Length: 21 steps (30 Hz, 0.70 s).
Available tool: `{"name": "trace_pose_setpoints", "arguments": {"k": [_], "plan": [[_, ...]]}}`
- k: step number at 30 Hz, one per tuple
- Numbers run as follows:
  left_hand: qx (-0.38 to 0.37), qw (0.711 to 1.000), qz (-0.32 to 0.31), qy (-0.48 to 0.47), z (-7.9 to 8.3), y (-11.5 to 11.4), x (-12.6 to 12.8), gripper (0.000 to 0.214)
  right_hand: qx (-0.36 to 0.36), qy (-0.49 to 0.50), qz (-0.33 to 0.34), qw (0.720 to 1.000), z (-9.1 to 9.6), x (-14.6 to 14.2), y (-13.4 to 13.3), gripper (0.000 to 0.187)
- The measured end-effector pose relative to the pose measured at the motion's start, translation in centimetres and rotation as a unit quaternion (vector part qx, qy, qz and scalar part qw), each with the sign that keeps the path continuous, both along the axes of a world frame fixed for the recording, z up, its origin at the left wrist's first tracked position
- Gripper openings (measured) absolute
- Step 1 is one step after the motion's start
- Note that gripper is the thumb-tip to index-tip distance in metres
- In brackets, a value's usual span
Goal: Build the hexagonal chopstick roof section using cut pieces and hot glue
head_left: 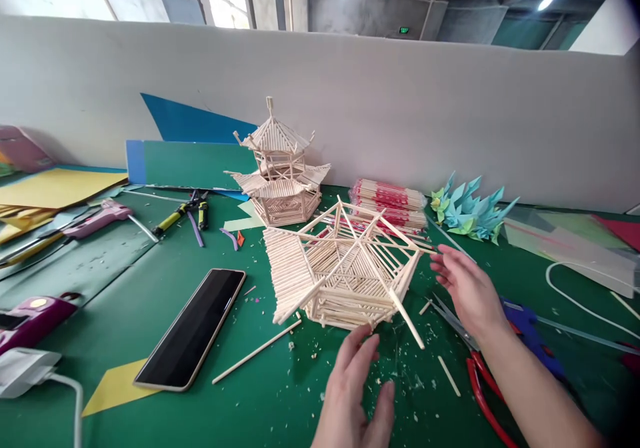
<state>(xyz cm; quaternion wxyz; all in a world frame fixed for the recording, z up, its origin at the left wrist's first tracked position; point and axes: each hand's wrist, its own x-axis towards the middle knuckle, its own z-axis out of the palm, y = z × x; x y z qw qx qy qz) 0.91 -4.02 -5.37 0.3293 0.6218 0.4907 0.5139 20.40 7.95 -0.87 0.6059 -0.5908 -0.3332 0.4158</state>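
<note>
A half-roofed pavilion model of thin wooden sticks [350, 268] stands on the green table in front of me. Slats cover its left roof panel, while other roof sections are bare frame. My left hand [353, 385] is at the model's front lower edge, fingers spread and holding nothing; whether a fingertip touches the base, I cannot tell. On the right, my right hand [467, 288] is open beside the tip of a projecting roof stick, with no clear grip on it. Behind stands a finished-looking two-tier stick pagoda [280, 168].
Red-handled scissors [477, 368] and a blue glue gun [533, 335] lie by my right forearm. A phone [193, 328], loose stick [257, 351], pliers [173, 218] and pink glue gun [100, 221] are leftward. Bundled sticks [387, 201] and folded-paper leaves [470, 208] sit behind.
</note>
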Motion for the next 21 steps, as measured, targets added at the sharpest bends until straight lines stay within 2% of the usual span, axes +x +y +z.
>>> {"name": "trace_pose_setpoints", "arguments": {"k": [3, 5, 8, 12, 14, 17, 21], "plan": [[0.024, 0.995, 0.090, 0.022, 0.2, -0.2, -2.5, 0.027, 0.007, -0.052, -0.009, 0.999, -0.4, -1.1, -4.6, 0.034], [0.012, 0.989, 0.136, 0.050, 0.6, 0.1, -4.4, 0.025, 0.011, -0.090, 0.034, 0.995, -1.2, -2.5, -7.4, 0.038], [-0.008, 0.983, 0.153, 0.105, 0.8, 1.0, -6.6, 0.035, 0.041, -0.160, 0.072, 0.984, -2.6, -5.2, -9.7, 0.040], [-0.051, 0.982, 0.163, 0.081, 0.4, 2.6, -6.9, 0.035, 0.031, -0.221, 0.067, 0.972, -3.3, -7.9, -9.3, 0.047], [-0.077, 0.983, 0.159, 0.044, 0.3, 3.2, -6.5, 0.033, 0.021, -0.240, 0.070, 0.968, -3.2, -8.5, -8.7, 0.041], [-0.102, 0.984, 0.146, 0.020, 0.4, 3.6, -6.1, 0.031, 0.028, -0.257, 0.093, 0.961, -3.2, -8.3, -7.9, 0.026], [-0.111, 0.984, 0.141, 0.009, 0.6, 3.3, -5.8, 0.029, 0.033, -0.259, 0.111, 0.959, -3.5, -6.9, -7.3, 0.020]]}}
